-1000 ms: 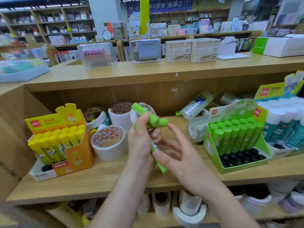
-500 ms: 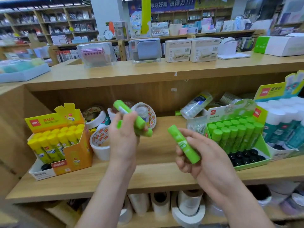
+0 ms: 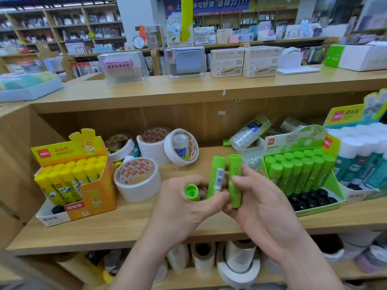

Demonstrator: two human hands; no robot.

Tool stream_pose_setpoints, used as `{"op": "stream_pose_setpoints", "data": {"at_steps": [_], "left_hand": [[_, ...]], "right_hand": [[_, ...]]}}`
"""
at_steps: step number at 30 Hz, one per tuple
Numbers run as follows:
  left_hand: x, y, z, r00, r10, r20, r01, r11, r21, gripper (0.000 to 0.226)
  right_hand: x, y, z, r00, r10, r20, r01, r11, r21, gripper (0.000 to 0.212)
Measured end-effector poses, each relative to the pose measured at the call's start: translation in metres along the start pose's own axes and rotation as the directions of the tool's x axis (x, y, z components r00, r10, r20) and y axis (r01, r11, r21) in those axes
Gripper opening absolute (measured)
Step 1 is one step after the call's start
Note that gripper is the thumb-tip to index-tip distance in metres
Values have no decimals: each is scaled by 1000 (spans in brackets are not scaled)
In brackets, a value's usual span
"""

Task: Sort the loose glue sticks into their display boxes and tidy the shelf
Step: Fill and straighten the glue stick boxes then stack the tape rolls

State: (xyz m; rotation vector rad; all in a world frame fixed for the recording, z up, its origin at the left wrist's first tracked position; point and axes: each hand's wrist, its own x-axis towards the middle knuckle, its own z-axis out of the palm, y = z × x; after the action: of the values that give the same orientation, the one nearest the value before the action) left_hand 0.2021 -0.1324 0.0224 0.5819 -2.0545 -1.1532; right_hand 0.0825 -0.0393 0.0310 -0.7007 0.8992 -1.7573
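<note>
Both hands meet over the front of the wooden shelf. My left hand grips two green glue sticks: one points its end at the camera, the other stands upright with its barcode showing. My right hand holds a third green glue stick upright, right beside the barcoded one. The green display box with several green sticks sits just right of my hands. A yellow-orange display box of yellow sticks stands at the left.
White tape rolls lie between the two boxes, more stacked behind. A box of white and teal glue sticks stands at far right. Clear tape packs lean at the back. More rolls fill the lower shelf.
My hands were apart half a second ago; now they have come together and lowered. The right hand's stick has turned from slanted to upright beside the left hand's sticks.
</note>
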Motion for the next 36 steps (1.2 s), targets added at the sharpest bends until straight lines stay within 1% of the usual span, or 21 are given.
{"op": "stream_pose_setpoints", "data": {"at_steps": [3, 5, 6, 7, 8, 9, 10, 11, 13, 15, 17, 18, 20, 22, 24, 27, 29, 30, 32, 34, 36], "left_hand": [[-4, 3, 6, 993, 108, -52, -96, 974, 204, 32], [-5, 7, 8, 983, 175, -53, -158, 958, 238, 33], [-5, 7, 8, 978, 203, -46, -188, 957, 220, 34], [-5, 9, 9, 975, 218, -44, -208, 964, 163, 31], [-5, 11, 9, 977, 210, -47, -207, 977, 58, 28], [-4, 14, 9, 983, 176, -47, -179, 979, -96, 25], [-3, 18, 9, 992, 119, -48, -127, 954, -272, 27], [-3, 21, 9, 998, 47, -48, -63, 903, -425, 28], [0, 27, 10, 996, -86, -33, 47, 783, -620, 21], [2, 32, 12, 987, -159, 20, 121, 657, -744, 13], [2, 36, 14, 982, -162, 103, 174, 530, -830, 9], [1, 37, 17, 980, -140, 141, 191, 480, -856, 13], [-2, 38, 23, 976, -79, 204, 219, 418, -882, 25], [-3, 39, 32, 970, -28, 240, 232, 387, -892, 27], [-3, 39, 40, 967, -6, 254, 235, 405, -884, 20], [-2, 41, 51, 959, 41, 279, 230, 456, -859, 12], [-3, 45, 61, 963, 34, 266, 204, 553, -808, 18], [-4, 46, 67, 972, 1, 235, 181, 632, -753, 21], [-3, 49, 78, 991, -87, 98, 128, 789, -601, 19], [-1, 51, 86, 990, -138, -38, 100, 857, -505, 21], [0, 52, 94, 986, -155, -66, 105, 872, -478, 22]], "right_hand": [[-4, 1, 1, 994, -104, -22, 99, 982, -164, 24], [-6, 0, 1, 985, -171, -35, 161, 965, -206, 34], [-7, 0, 1, 981, -189, -42, 179, 967, -184, 40], [-9, -2, 1, 979, -198, -53, 189, 972, -136, 41], [-10, -3, 0, 977, -202, -62, 197, 977, -81, 39], [-11, -7, -1, 978, -197, -73, 196, 980, -24, 34], [-13, -10, -2, 979, -182, -90, 186, 982, 30, 28], [-16, -13, -2, 981, -159, -109, 169, 982, 81, 22], [-21, -20, -4, 986, -126, -109, 144, 972, 185, 13], [-25, -23, -8, 988, -126, -89, 143, 966, 213, 9], [-28, -23, -16, 988, -128, -88, 141, 977, 158, 20], [-30, -23, -20, 989, -123, -80, 133, 982, 131, 24], [-33, -23, -27, 994, -99, -49, 105, 988, 114, 31], [-37, -25, -33, 996, -83, -15, 84, 993, 88, 42], [-41, -28, -39, 993, -114, -5, 114, 991, 62, 49], [-45, -34, -49, 982, -184, -40, 183, 983, -14, 48], [-47, -38, -57, 970, -229, -77, 219, 968, -126, 47], [-48, -40, -60, 961, -258, -102, 235, 953, -190, 45], [-53, -49, -69, 932, -326, -161, 270, 917, -295, 42], [-59, -59, -79, 896, -396, -202, 305, 878, -369, 39], [-62, -69, -87, 872, -438, -216, 322, 848, -421, 35]]}}
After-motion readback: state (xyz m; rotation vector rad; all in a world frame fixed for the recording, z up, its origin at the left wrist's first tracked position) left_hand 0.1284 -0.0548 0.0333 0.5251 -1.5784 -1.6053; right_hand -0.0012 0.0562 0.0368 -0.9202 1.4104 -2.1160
